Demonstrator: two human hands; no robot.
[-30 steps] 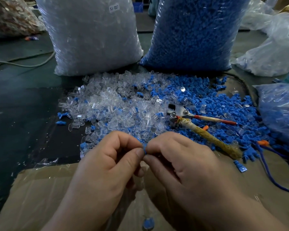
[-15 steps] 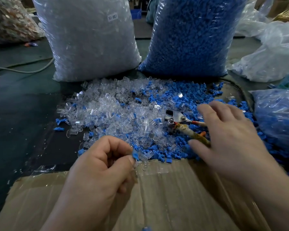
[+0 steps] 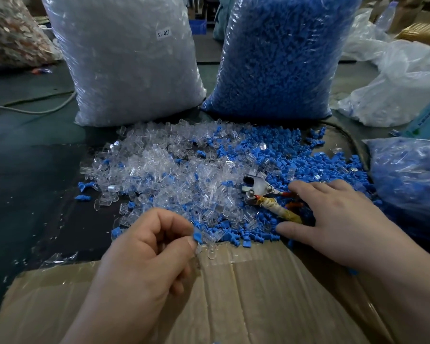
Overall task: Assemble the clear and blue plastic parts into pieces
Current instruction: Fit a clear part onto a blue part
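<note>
right hand (image 3: 333,219) has left the left hand (image 3: 147,256) and now lies on the blue parts (image 3: 320,165), fingers spread, holding nothing. left fingers keep a blue-and-clear piece (image 3: 198,238) pinched over the cardboard (image 3: 258,294) edge: one joint judged made. pliers (image 3: 258,191) under the right palm obstruct picking. clear parts (image 3: 159,170) lie loose on the table (image 3: 35,182).

clear parts (image 3: 159,170): glossy plastic | blue parts (image 3: 315,165): matt plastic | box (image 3: 258,294): taped cardboard

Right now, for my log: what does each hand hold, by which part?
Left hand pinches a blue-and-clear piece near its blue end; right hand lies open over the pliers, holding nothing.
</note>
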